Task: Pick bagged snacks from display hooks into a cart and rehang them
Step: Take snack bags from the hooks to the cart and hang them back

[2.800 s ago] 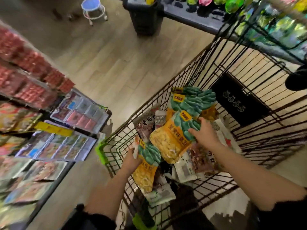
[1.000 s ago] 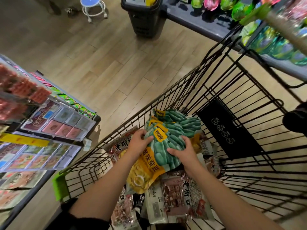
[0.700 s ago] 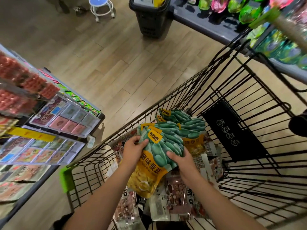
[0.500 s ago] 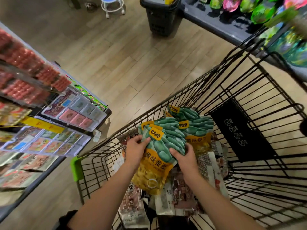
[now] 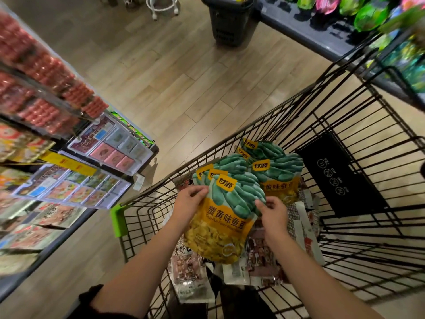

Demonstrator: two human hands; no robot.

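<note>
Over the black wire cart [image 5: 358,143] I hold a stack of green-and-yellow snack bags [image 5: 225,215], fanned at their tops. My left hand [image 5: 189,201] grips the stack's left edge near the yellow logo tabs. My right hand [image 5: 272,212] pinches its right edge. More of the same green-and-yellow bags [image 5: 276,171] lie deeper in the cart, just beyond the held stack. Brown and white snack bags [image 5: 259,254] cover the cart floor below my hands.
The display rack [image 5: 57,157] on the left hangs red, pink and mixed snack packs close to the cart's green corner [image 5: 118,221]. A dark shopping basket [image 5: 230,19] and a white stool [image 5: 162,3] stand on the wooden floor ahead. A shelf of green bags [image 5: 368,12] runs along the upper right.
Both hands gathered the green-and-yellow bags into one stack and lifted it slightly off the pile. The view shifted right and nearer to the cart.
</note>
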